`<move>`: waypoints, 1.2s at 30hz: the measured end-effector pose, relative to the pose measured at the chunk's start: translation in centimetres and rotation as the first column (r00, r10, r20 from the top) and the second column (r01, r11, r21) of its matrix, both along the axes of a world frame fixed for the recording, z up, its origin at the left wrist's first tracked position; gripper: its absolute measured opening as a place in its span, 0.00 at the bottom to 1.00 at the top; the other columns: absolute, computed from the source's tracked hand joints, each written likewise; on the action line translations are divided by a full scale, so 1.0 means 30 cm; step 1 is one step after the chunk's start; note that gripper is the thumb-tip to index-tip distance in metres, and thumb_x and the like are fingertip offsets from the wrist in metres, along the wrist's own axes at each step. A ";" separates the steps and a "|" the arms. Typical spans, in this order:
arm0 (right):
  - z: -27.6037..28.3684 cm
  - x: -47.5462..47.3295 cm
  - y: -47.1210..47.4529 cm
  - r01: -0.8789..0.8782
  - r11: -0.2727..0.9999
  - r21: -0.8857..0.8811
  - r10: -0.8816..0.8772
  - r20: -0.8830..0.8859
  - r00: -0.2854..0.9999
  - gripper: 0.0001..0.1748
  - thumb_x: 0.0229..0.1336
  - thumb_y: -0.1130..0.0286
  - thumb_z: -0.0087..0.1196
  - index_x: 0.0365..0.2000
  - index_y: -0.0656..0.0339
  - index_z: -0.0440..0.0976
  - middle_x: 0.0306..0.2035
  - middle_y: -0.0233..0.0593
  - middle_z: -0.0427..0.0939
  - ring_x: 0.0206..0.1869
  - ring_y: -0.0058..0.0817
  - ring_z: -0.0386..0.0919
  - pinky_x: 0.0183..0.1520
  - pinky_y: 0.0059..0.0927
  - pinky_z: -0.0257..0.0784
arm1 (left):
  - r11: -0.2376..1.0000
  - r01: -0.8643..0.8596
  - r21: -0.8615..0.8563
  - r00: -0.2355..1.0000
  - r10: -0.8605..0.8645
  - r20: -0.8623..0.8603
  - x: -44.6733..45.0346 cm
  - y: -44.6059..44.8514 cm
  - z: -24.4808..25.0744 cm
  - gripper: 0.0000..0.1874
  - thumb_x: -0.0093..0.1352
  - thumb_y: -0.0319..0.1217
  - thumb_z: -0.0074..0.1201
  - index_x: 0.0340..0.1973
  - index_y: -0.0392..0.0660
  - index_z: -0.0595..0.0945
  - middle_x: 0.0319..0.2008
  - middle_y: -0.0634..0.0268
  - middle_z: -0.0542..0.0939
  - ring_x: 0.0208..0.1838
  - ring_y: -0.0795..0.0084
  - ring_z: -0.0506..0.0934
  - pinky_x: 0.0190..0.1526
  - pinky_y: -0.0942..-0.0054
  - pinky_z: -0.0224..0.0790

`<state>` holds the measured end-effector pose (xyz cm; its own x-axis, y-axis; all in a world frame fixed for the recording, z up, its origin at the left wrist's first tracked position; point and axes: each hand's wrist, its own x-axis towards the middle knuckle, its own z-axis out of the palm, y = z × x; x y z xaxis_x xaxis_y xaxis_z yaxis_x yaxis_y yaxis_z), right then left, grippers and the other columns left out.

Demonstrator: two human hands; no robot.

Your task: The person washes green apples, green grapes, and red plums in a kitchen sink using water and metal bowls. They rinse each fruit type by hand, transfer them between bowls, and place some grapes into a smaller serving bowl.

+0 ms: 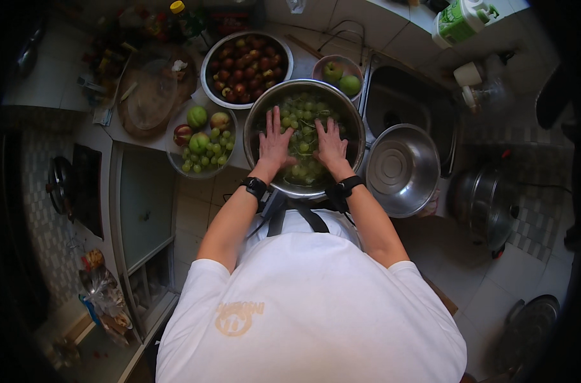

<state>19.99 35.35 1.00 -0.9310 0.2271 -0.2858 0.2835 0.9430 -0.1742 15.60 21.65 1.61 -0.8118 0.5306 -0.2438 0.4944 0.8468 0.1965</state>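
Green grapes (305,112) lie in water in a large stainless steel basin (356,115) directly before me. My left hand (275,143) rests over the grapes on the basin's left side, fingers spread and pointing away from me. On the right side my right hand (332,143) is spread over them in the same way. Both hands reach inside the rim, and neither is closed around a grape. Some fingertips touch the grapes or the water; how deep they go is hard to tell. Thin stems show between the hands.
Behind stands a basin of red-brown fruit (247,69), beside a small bowl (319,72) with green fruit. A clear bowl (175,163) of grapes and peach-like fruit is at left, near a round wooden board (127,115). An empty metal basin (391,167) overlaps the sink (415,91) at right.
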 end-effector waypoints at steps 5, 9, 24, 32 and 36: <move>0.022 -0.005 0.005 0.004 0.997 -0.081 0.002 0.070 0.998 0.41 0.36 0.68 0.66 0.55 0.53 0.62 0.64 0.48 0.51 0.62 0.54 0.55 0.45 0.60 0.69 | 0.977 0.211 -0.015 0.978 -0.210 0.003 0.012 -0.001 -0.011 0.40 0.49 0.45 0.66 0.55 0.46 0.70 0.71 0.57 0.39 0.71 0.41 0.45 0.52 0.42 0.64; -0.006 0.003 0.019 -0.011 1.000 -0.004 0.011 -0.001 1.000 0.36 0.35 0.73 0.65 0.50 0.56 0.65 0.57 0.50 0.56 0.58 0.53 0.60 0.43 0.57 0.72 | 0.986 0.147 0.078 0.989 -0.149 0.017 0.026 -0.022 0.002 0.37 0.47 0.42 0.67 0.52 0.45 0.73 0.68 0.56 0.51 0.67 0.39 0.51 0.49 0.45 0.67; 0.047 0.032 0.162 0.257 0.793 -0.552 -0.331 -0.038 0.943 0.37 0.33 0.69 0.64 0.50 0.64 0.64 0.50 0.55 0.64 0.52 0.51 0.67 0.51 0.41 0.67 | 0.733 -0.258 0.629 0.918 -0.018 0.397 -0.070 -0.110 0.024 0.31 0.49 0.35 0.61 0.51 0.46 0.73 0.58 0.50 0.63 0.62 0.51 0.63 0.56 0.59 0.63; 0.043 0.042 0.021 0.069 0.982 -0.174 -0.041 0.158 0.987 0.55 0.28 0.67 0.72 0.61 0.51 0.55 0.61 0.56 0.52 0.60 0.58 0.56 0.53 0.58 0.67 | 0.991 0.106 0.077 0.984 -0.116 0.139 0.023 0.000 -0.007 0.50 0.44 0.38 0.65 0.64 0.57 0.62 0.69 0.51 0.45 0.69 0.33 0.44 0.56 0.33 0.58; 0.015 0.017 0.055 0.133 0.969 -0.210 -0.095 0.183 0.979 0.51 0.27 0.66 0.72 0.58 0.53 0.61 0.60 0.54 0.54 0.59 0.57 0.58 0.53 0.53 0.67 | 0.980 0.186 0.069 0.966 -0.195 0.167 0.022 0.011 -0.034 0.43 0.46 0.32 0.63 0.60 0.57 0.67 0.68 0.55 0.52 0.67 0.33 0.49 0.54 0.37 0.63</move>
